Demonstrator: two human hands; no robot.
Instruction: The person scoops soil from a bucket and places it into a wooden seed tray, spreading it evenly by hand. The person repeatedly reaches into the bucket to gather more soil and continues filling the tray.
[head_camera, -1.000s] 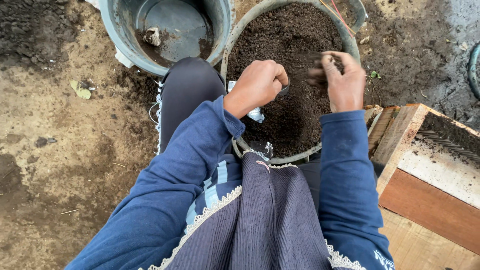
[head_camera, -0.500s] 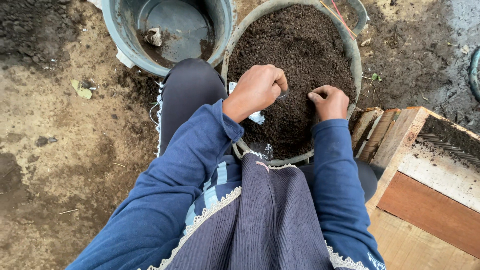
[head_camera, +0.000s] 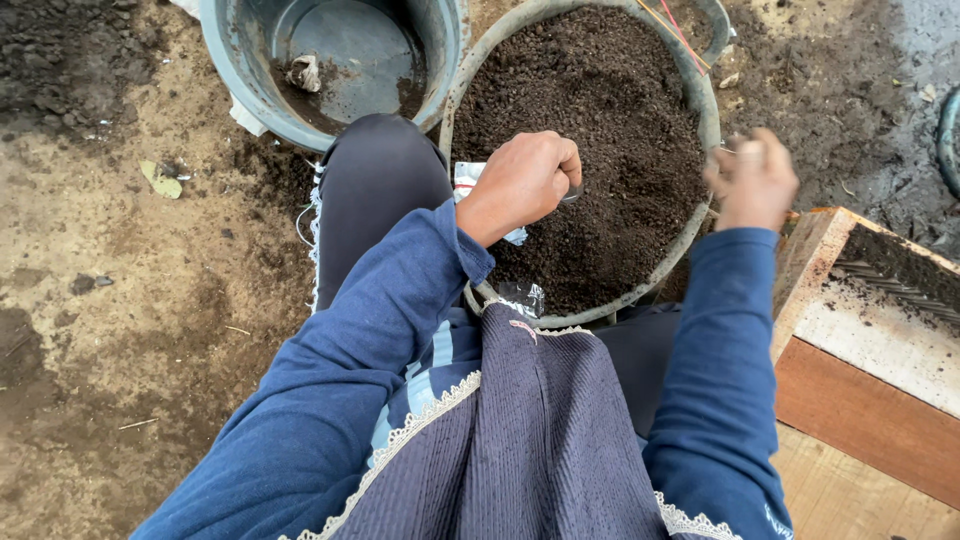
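Two tubs are seen: one round basin (head_camera: 705, 120) heaped with dark soil (head_camera: 590, 130) at twelve o'clock, and one grey bucket (head_camera: 230, 70), nearly bare inside, touching it at eleven o'clock. The left hand (head_camera: 525, 180) is clenched over the soil's near-left part on a small packet (head_camera: 467, 180); the right hand (head_camera: 752, 178) is blurred at the basin's right rim, its grip not to be told. Open ground (head_camera: 150, 300) is left at nine o'clock, while one wooden box (head_camera: 870, 340) crowds four o'clock.
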